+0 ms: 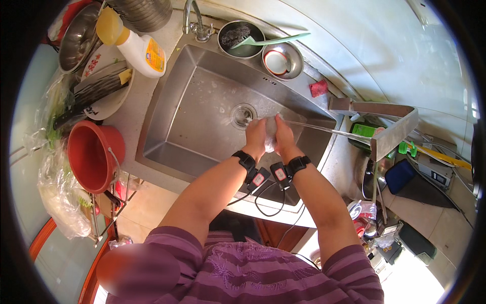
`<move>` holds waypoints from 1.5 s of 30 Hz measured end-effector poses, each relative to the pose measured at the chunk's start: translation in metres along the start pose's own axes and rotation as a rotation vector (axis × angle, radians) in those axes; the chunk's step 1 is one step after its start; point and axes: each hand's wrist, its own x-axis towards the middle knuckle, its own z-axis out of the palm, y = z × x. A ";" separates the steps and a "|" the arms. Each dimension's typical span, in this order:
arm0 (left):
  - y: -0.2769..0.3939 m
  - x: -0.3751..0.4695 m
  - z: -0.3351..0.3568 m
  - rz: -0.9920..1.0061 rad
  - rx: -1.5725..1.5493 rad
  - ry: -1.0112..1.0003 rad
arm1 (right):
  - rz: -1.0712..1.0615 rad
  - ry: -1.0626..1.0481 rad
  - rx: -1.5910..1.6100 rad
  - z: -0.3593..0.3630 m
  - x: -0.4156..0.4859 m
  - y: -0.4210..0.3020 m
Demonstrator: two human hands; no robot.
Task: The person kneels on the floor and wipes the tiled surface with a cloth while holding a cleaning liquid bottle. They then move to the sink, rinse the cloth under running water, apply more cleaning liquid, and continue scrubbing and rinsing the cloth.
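Both hands are together over the stainless steel sink, just right of the round drain. My left hand and my right hand press from either side on a greyish, translucent object; its kind cannot be told. A thin stream of water seems to reach the hands from a wide metal spout at the right. Each wrist bears a black strap with a small cabled device.
Behind the sink stand a faucet, a metal bowl with a scouring pad and green-handled brush, another bowl and a red sponge. At the left are a spray bottle, a knife and a red bucket.
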 end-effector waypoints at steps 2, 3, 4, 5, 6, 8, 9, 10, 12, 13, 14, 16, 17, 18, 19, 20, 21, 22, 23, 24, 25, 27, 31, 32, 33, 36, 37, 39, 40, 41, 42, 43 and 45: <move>-0.012 -0.010 -0.003 0.099 0.087 0.052 | 0.059 -0.056 0.133 -0.017 0.012 0.019; -0.021 -0.009 -0.007 0.103 0.147 0.058 | 0.105 -0.077 0.183 -0.024 0.014 0.027; -0.029 -0.007 -0.011 0.109 0.204 0.066 | 0.150 -0.100 0.231 -0.029 0.013 0.031; -0.037 -0.005 -0.016 0.114 0.262 0.073 | 0.183 -0.112 0.248 -0.034 0.013 0.035; -0.036 -0.013 -0.015 0.098 0.278 0.031 | 0.216 -0.119 0.267 -0.040 0.010 0.035; -0.039 -0.022 -0.010 0.047 0.286 0.030 | 0.253 -0.102 0.265 -0.049 0.004 0.035; -0.041 -0.025 -0.008 0.025 0.289 0.031 | 0.257 -0.081 0.241 -0.048 -0.006 0.029; -0.042 -0.027 -0.006 0.018 0.299 0.036 | 0.261 -0.061 0.217 -0.049 -0.011 0.025; -0.046 -0.027 -0.004 -0.016 0.271 0.001 | 0.282 -0.100 0.200 -0.055 -0.012 0.023; -0.048 -0.027 -0.004 -0.033 0.258 -0.017 | 0.292 -0.120 0.192 -0.059 -0.013 0.022; -0.050 -0.026 -0.004 -0.065 0.284 -0.063 | 0.286 -0.115 0.200 -0.063 -0.013 0.022; -0.044 -0.027 -0.003 -0.126 0.343 -0.160 | 0.268 -0.108 0.224 -0.072 -0.010 0.021; -0.039 -0.027 0.001 -0.164 0.397 -0.134 | 0.239 -0.093 0.190 -0.088 0.005 0.023; -0.029 -0.033 0.011 -0.212 0.454 -0.121 | 0.205 -0.063 0.163 -0.114 0.027 0.028; -0.017 -0.033 0.020 -0.249 0.504 -0.092 | 0.145 -0.042 0.115 -0.115 0.028 0.023; -0.010 -0.028 0.031 -0.305 0.668 0.000 | 0.087 -0.012 0.069 -0.119 0.028 0.018; -0.011 -0.014 0.032 -0.229 0.572 0.059 | 0.004 0.009 0.001 -0.096 0.002 -0.003; -0.018 0.003 0.034 -0.155 0.482 0.103 | -0.087 0.041 -0.058 -0.083 -0.016 -0.017; -0.024 0.014 0.040 -0.088 0.397 0.134 | -0.152 0.063 -0.105 -0.084 -0.021 -0.021; -0.022 0.023 0.043 -0.119 0.354 0.066 | -0.215 0.095 -0.148 -0.090 -0.025 -0.024; -0.035 0.050 0.036 0.033 0.688 -0.054 | -0.281 0.105 -0.207 -0.088 -0.028 -0.027; -0.067 0.110 0.018 0.260 1.100 -0.171 | -0.333 0.110 -0.296 -0.079 -0.030 -0.028; -0.059 0.101 0.057 0.087 0.782 -0.131 | -0.412 0.156 -0.352 -0.099 -0.021 -0.020; -0.044 0.074 0.080 -0.133 0.360 -0.026 | -0.403 0.172 -0.344 -0.111 -0.017 -0.017; -0.031 0.060 0.090 -0.216 0.198 0.038 | -0.417 0.180 -0.377 -0.112 -0.015 -0.016; -0.002 0.030 0.102 -0.257 0.245 0.031 | -0.464 0.190 -0.497 -0.110 -0.012 -0.016; 0.001 0.026 0.100 -0.252 0.319 0.008 | -0.479 0.185 -0.546 -0.109 -0.009 -0.018; -0.024 0.048 0.062 -0.064 0.451 -0.143 | -0.483 0.132 -0.595 -0.090 -0.012 -0.027; -0.022 0.044 0.053 0.025 0.527 -0.222 | -0.464 0.104 -0.586 -0.078 -0.021 -0.038; -0.022 0.039 0.047 -0.088 0.496 -0.190 | -0.446 0.074 -0.578 -0.069 -0.023 -0.045; -0.007 0.004 0.061 -0.218 0.481 -0.189 | -0.584 0.002 -0.534 -0.091 0.008 -0.037; 0.006 -0.016 0.061 -0.331 0.450 -0.154 | -0.568 -0.036 -0.554 -0.086 0.019 -0.040; 0.009 -0.018 0.049 -0.350 0.385 -0.176 | -0.545 -0.118 -0.608 -0.069 0.030 -0.049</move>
